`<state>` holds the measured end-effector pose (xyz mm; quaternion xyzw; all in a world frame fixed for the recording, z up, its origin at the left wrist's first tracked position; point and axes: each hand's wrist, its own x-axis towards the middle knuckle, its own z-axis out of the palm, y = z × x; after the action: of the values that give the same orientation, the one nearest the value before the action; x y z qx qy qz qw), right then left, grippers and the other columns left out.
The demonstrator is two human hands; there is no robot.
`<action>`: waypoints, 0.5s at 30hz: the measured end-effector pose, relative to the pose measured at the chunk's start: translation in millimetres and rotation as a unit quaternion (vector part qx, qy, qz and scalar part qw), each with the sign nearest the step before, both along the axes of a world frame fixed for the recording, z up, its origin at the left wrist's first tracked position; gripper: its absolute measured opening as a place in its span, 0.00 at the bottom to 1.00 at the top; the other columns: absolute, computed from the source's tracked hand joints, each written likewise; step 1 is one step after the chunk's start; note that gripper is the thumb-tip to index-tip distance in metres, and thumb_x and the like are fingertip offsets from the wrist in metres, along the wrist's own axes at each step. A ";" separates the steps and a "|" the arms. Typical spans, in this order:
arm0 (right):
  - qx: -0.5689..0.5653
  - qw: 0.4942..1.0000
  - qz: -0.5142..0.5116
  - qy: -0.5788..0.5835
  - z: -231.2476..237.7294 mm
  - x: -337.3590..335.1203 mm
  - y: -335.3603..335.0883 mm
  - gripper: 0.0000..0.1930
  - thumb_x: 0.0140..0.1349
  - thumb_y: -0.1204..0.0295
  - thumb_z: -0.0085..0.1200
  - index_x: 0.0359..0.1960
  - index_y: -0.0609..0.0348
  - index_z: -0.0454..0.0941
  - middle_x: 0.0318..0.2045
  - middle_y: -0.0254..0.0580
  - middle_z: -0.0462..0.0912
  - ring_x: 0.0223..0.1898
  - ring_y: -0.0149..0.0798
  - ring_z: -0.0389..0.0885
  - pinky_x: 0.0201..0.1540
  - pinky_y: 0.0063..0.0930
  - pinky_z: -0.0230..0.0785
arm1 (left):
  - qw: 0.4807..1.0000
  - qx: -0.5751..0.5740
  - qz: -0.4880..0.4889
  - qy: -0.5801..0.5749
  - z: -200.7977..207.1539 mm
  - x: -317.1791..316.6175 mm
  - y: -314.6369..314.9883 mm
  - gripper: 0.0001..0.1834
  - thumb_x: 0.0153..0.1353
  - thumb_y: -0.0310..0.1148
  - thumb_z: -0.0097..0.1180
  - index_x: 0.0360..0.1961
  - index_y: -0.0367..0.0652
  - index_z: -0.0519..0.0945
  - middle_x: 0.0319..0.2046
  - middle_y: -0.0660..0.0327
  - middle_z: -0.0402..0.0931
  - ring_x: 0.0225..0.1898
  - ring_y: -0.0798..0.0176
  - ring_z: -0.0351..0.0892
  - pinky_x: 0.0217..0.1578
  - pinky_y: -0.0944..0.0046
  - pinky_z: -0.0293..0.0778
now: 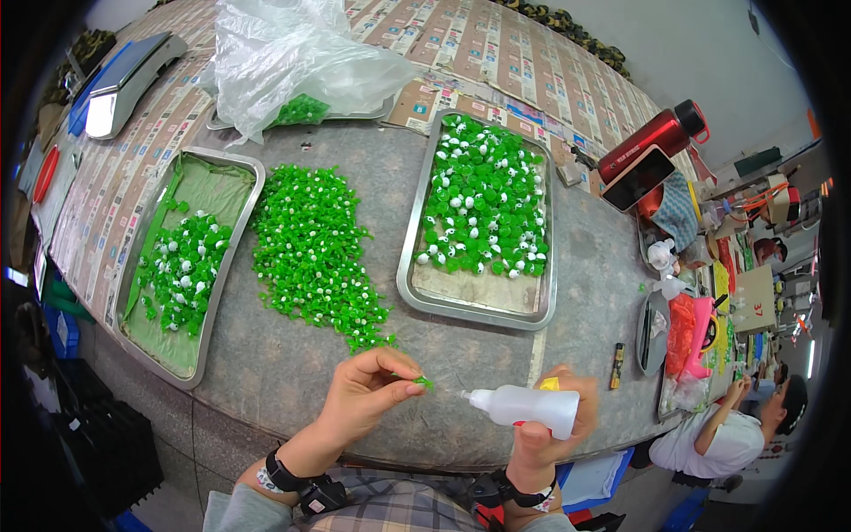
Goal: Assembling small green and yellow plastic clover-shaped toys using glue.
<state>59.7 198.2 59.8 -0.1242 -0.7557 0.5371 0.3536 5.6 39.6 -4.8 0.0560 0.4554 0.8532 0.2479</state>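
My left hand [365, 395] pinches a small green plastic piece [425, 383] between thumb and fingertips, just above the table's near edge. In my right hand [560, 417] lies a white squeeze bottle [519, 406], tilted on its side. Its narrow nozzle points left toward the green piece, with a small gap between them. Beyond my left hand spreads a heap of small green pieces [310, 244] with pale spots. A metal tray [479, 310] farther right holds many green pieces with white, dark-dotted balls. Another metal tray [197, 379] on the left holds a smaller pile of similar pieces on green lining.
A clear plastic bag [284, 62] covers a tray at the back. A scale [133, 80] stands back left. On the right are a red flask [656, 137], a phone [638, 177], a small tube [617, 366] and a grey dish [653, 332]. A person [731, 434] sits far right.
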 end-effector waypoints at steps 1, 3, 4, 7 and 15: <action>-0.002 1.000 0.004 -0.001 -0.3 0.4 0.1 0.31 0.33 0.42 0.57 0.22 0.58 0.61 0.13 0.30 0.58 0.16 0.25 0.57 0.18 0.17 0.47 | 1.000 0.000 -0.001 0.000 0.4 -0.1 0.4 0.06 0.44 0.18 0.53 0.25 0.37 0.71 0.25 0.58 0.69 0.27 0.65 0.71 0.30 0.68 0.71; 0.019 0.999 0.045 0.006 -2.0 3.0 9.2 0.27 0.34 0.49 0.60 0.22 0.59 0.63 0.15 0.32 0.63 0.16 0.27 0.60 0.18 0.19 0.50 | 1.000 0.004 -0.001 0.008 1.0 -0.6 0.8 0.06 0.44 0.18 0.53 0.25 0.37 0.71 0.25 0.58 0.69 0.28 0.66 0.71 0.30 0.68 0.72; 0.040 0.996 0.085 0.013 -1.8 4.7 12.9 0.23 0.35 0.56 0.63 0.22 0.60 0.65 0.16 0.34 0.67 0.15 0.29 0.62 0.18 0.21 0.54 | 1.000 0.005 -0.002 0.008 1.5 -0.4 1.6 0.06 0.44 0.18 0.53 0.25 0.37 0.71 0.25 0.58 0.69 0.28 0.66 0.71 0.30 0.68 0.72; 0.042 0.994 0.098 -0.008 -1.0 5.1 13.7 0.23 0.37 0.55 0.61 0.23 0.60 0.65 0.17 0.36 0.67 0.14 0.29 0.62 0.18 0.22 0.54 | 1.000 0.006 -0.001 -0.002 1.8 0.0 1.9 0.06 0.44 0.18 0.53 0.25 0.37 0.71 0.26 0.58 0.69 0.28 0.66 0.71 0.30 0.68 0.72; -0.013 0.993 -0.107 0.037 0.6 6.4 65.9 0.21 0.46 0.60 0.53 0.35 0.64 0.63 0.27 0.37 0.69 0.27 0.31 0.69 0.28 0.22 0.64 | 1.000 0.003 0.014 -0.002 1.5 -0.8 3.9 0.06 0.44 0.18 0.54 0.24 0.37 0.71 0.26 0.60 0.67 0.28 0.67 0.70 0.30 0.68 0.72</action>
<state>66.1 264.1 60.5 -0.1894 -0.7172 0.5104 0.4351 4.8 43.5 -3.3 0.0487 0.4533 0.8579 0.2371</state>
